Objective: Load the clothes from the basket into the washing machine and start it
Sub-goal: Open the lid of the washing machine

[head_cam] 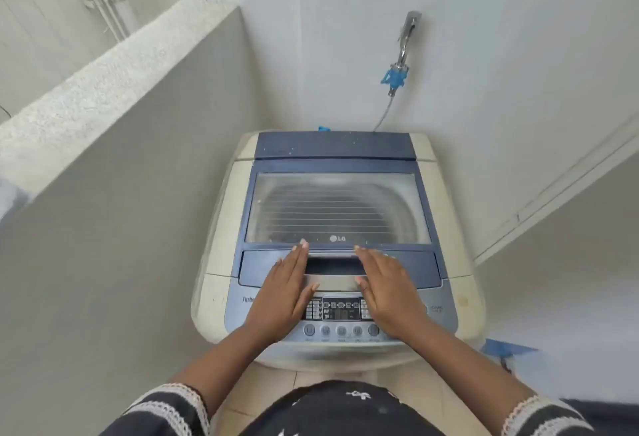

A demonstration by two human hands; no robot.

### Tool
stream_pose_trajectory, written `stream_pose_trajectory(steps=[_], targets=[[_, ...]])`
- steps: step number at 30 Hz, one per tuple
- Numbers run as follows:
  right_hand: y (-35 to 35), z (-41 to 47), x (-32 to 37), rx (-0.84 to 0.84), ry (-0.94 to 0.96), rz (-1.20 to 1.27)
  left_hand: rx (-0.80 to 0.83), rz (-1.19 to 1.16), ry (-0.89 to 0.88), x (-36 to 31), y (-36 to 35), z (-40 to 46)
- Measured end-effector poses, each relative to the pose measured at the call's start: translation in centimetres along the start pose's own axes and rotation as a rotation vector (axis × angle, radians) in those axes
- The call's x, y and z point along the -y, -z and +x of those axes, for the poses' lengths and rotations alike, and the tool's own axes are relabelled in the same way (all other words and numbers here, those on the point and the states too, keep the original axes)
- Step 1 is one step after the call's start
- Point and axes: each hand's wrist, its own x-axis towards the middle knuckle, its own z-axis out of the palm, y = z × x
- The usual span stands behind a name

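Top-load washing machine (332, 228) stands in a narrow nook, low wall on the left, tap (408, 34) w/ hose on the far wall. Lid (337, 209) is down; through its clear window the drum looks bare, no clothes that I can see. Basket & clothes not in view, so can't say where they are.

Left hand (285, 292) and right hand (385, 288) both lie flat, fingers straight, nothing held. Each grip is apart, palms over the near control panel (340, 311), fingertips reaching the far edge of the recessed lid handle (333, 266).

Step in hand, prob: lift the lid to load. To do it well:
- hook fingertips under the handle lip, not on the window
- lift both sides evenly so the folding lid doesn't twist
- keep palms off the buttons (341, 331) – easy to press one by accident w/ wrists this low
- push lid fully back till it stands by itself before letting go.

Task looks near its beginning: loading & start not yet done.
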Motion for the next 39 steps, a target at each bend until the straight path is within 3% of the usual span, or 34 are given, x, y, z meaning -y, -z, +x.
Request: stream_pose_trajectory(steps=[4, 7, 14, 25, 31, 36, 39], targets=[[-1.5, -0.3, 0.1, 0.109, 0.026, -0.060, 0.118, 0.087, -0.009, -0.2, -0.6, -0.3], [-1.8, 0.1, 0.2, 0.093, -0.010, -0.067, 0.171, 0.171, 0.011, -0.3, -1.0, -0.1], [-1.4, 0.7, 1.7, 0.120, -0.114, -0.057, 0.184, 0.376, -0.043, -1.5, 0.3, 1.6], [9.2, 4.1, 4.9, -0.228, 0.081, -0.206, -0.300, 0.489, -0.206, -3.9, 10.0, 5.8], [15.8, 9.0, 5.3, -0.649, 0.222, -0.305, -0.554, 0.477, -0.255, -4.9, 16.6, 10.2], [17.0, 14.7, 4.0, -0.887, 0.344, -0.456, -0.602, 0.583, -0.322, -2.7, 18.6, 15.3], [16.7, 18.2, 3.1, -0.945, 0.330, -0.543, -0.627, 0.612, -0.304, -1.9, 19.7, 18.7]])
